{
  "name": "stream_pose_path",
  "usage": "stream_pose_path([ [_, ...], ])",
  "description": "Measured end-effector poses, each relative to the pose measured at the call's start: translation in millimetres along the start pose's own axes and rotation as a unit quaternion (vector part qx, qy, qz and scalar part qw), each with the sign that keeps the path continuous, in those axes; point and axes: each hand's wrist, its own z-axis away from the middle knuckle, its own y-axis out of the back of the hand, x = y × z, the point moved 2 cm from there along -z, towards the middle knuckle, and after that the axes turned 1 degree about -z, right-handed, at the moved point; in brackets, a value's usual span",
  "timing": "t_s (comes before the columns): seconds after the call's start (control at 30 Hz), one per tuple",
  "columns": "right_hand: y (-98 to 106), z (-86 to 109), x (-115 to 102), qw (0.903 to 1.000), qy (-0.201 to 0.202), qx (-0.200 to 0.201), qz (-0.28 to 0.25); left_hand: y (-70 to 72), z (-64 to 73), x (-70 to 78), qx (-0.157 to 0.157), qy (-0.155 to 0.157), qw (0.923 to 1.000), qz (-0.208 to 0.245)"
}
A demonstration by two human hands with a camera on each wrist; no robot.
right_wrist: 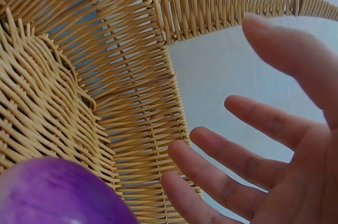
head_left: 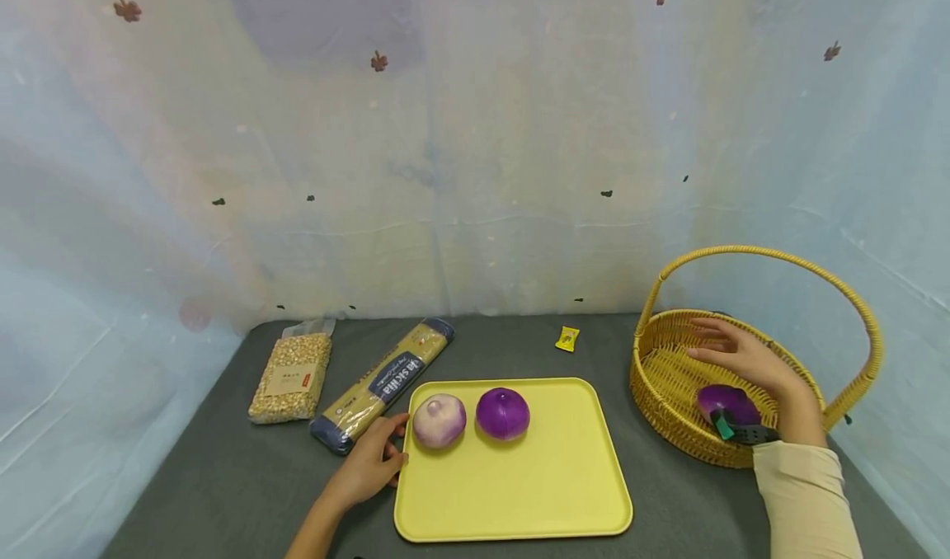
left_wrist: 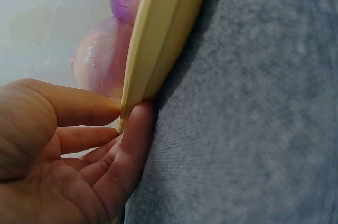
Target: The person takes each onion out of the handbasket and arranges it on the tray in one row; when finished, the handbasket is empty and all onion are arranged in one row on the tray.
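Observation:
My left hand grips the left rim of a yellow tray. In the left wrist view its thumb and fingers lie on both sides of that rim. Two round onions sit on the tray: a whitish-purple onion nearest the left hand, and a deep purple onion beside it. My right hand is over the wicker basket, fingers spread and holding nothing. Below it in the basket lies a round purple vegetable, partly hidden behind the wrist camera gear in the head view.
A clear bag of pale yellow kernels and a long blue-and-gold packet lie left of the tray. Behind the tray is a small yellow wrapped packet. The tall basket handle arches above the right hand. A pale curtain hangs behind the table.

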Motion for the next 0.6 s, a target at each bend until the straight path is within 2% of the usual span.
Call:
stream_pose_path([
  [0.4, 3, 7.4, 10, 0.9999, 0.000, 0.000, 0.014, -0.1, -0.3, -0.1, 0.003, 0.001, 1.0000, 0.004],
  [0.6, 3, 9.5, 15, 0.9994, -0.017, -0.010, 0.028, -0.2, -0.1, -0.3, 0.004, 0.002, 1.0000, 0.007],
])
